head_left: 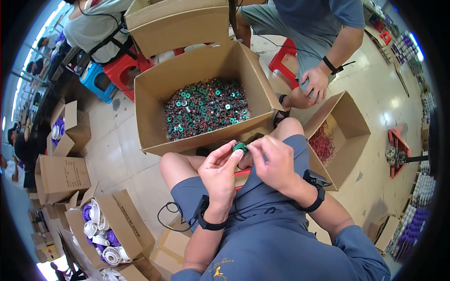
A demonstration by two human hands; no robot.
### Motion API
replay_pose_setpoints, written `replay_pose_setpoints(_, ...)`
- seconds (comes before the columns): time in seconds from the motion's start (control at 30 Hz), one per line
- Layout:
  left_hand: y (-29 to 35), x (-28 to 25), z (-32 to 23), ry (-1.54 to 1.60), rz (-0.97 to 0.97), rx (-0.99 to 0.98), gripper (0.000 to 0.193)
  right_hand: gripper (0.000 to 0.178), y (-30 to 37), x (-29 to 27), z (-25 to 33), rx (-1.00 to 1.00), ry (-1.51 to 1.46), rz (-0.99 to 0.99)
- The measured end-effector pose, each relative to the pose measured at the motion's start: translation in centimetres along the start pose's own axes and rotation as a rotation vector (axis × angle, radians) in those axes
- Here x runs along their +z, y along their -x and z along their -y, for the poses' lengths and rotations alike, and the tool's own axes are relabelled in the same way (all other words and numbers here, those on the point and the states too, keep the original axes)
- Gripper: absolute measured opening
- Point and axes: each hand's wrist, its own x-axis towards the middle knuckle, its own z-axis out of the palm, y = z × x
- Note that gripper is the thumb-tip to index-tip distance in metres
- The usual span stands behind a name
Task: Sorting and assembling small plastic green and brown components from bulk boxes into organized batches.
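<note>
Above my lap, my left hand [219, 173] pinches a small round part with a green disc face [240, 147] between thumb and fingers. My right hand [274, 161] is closed in a pinch at the right edge of that part. Whatever its fingertips grip is too small to make out. Just beyond my hands stands a large open cardboard box [149, 105], holding a heap of similar green-faced round parts [206, 110] mixed with dark and reddish pieces.
To my right, an open carton [351, 140] contains red wire scraps [321, 145]. A person [318, 28] sits across from me beside a red stool [283, 58]. At the lower left, a carton [124, 225] holds white and purple parts [101, 234]. A red metal frame [397, 152] stands far right.
</note>
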Motion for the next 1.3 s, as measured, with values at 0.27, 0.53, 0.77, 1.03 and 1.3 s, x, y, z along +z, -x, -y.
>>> replay_pose_setpoints(0.27, -0.8, 0.1, -0.9, -0.019, 0.035, 0.004, 0.028, 0.005, -0.9, 0.0, -0.3, 0.032, -0.070, 0.088)
replay_pose_setpoints(0.53, -0.3, -0.4, 1.6, 0.097, 0.039, 0.146, 0.025, 0.008, 0.0, 0.7, 0.9, 0.034, 0.059, 0.065)
replay_pose_setpoints(0.77, 0.2, -1.7, 2.4, 0.062, -0.081, 0.192, 0.019, 0.018, 0.3, 2.8, 0.3, 0.048, -0.107, 0.084)
replay_pose_setpoints(1.03, -0.8, -3.1, 1.5, 0.064, -0.083, 0.167, 0.018, 0.009, -0.8, 1.3, 4.4, 0.111, -0.016, 0.278)
replay_pose_setpoints(1.3, -0.6, -3.5, 1.1, 0.096, -0.016, 0.251, 0.030, 0.016, -0.3, 2.8, 2.6, 0.070, -0.063, 0.142)
